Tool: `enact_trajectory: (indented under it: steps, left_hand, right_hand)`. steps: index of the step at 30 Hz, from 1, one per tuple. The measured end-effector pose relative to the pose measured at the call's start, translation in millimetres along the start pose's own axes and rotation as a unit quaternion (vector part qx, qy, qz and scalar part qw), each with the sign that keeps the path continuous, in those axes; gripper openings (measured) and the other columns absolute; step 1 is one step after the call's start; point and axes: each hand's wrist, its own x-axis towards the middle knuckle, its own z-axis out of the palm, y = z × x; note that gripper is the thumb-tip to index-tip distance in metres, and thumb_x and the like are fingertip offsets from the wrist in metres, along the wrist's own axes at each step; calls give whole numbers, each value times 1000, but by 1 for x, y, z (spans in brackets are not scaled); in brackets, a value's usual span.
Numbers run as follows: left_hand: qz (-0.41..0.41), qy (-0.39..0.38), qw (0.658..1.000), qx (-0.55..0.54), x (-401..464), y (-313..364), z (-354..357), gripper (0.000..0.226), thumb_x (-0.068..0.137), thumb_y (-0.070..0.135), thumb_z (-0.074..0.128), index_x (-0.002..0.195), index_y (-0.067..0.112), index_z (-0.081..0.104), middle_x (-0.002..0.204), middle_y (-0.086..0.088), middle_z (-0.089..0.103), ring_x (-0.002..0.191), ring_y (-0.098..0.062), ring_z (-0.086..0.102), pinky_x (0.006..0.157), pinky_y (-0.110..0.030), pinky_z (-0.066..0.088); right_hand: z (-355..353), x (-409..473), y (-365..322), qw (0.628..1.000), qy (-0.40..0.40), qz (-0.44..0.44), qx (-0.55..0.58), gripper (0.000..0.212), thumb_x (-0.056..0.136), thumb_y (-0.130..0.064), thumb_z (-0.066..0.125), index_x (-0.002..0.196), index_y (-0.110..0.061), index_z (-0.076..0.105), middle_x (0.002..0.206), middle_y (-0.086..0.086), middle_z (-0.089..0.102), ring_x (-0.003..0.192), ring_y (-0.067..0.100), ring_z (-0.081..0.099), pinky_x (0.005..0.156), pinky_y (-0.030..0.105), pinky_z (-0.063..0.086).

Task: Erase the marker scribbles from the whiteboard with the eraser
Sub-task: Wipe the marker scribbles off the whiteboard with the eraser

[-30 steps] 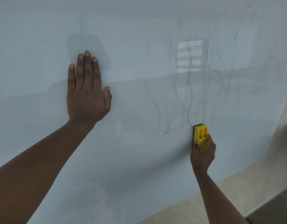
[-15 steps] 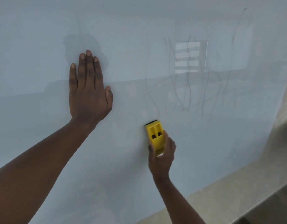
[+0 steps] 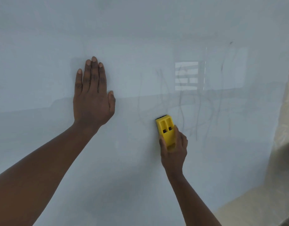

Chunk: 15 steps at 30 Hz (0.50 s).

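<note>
A large whiteboard [image 3: 42, 38] fills nearly the whole view. Faint grey marker scribbles [image 3: 199, 111], mostly long vertical strokes, cover its right half. My right hand [image 3: 174, 150] grips a yellow eraser [image 3: 165, 128] with a black felt pad, pressed flat on the board at the left edge of the scribbles. My left hand [image 3: 91, 93] lies flat on the board to the left, fingers together and pointing up, holding nothing.
A bright window reflection [image 3: 186, 75] shines on the board above the eraser. The board's right edge meets a beige wall [image 3: 284, 144] that runs down to the lower right corner.
My right hand swept the eraser left from the scribbles' lower middle to their left side, then came slightly back right and up. The lower strokes look fainter. My left hand stayed put.
</note>
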Motion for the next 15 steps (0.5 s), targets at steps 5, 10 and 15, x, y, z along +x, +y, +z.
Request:
enact_trajectory:
  steps: [5,10,15]
  left_hand:
    - [-19,6,1000,9,12,-10,-2,73,101,35,33,159,-3,7,168,-23,7,158,-34,4,129,-50,6]
    - [-23,7,999,25,11,-9,1,73,101,35,31,159,-2,7,168,-22,7,158,-33,4,129,-51,6]
    - [-24,13,999,33,11,-7,2,72,101,35,30,159,-1,7,169,-21,7,158,-32,3,129,-51,8]
  right_hand:
    - [-41,59,52,985,111,131,-19,60,86,-46,64,139,-26,45,128,4,53,118,22,53,94,30,39]
    - [-58,94,77,957,177,232,0,69,81,-53,57,138,-16,49,126,11,55,120,28,52,104,40,40]
    - [-31,90,42,973,176,146,26,62,83,-49,61,137,-20,50,121,10,55,115,27,54,92,29,38]
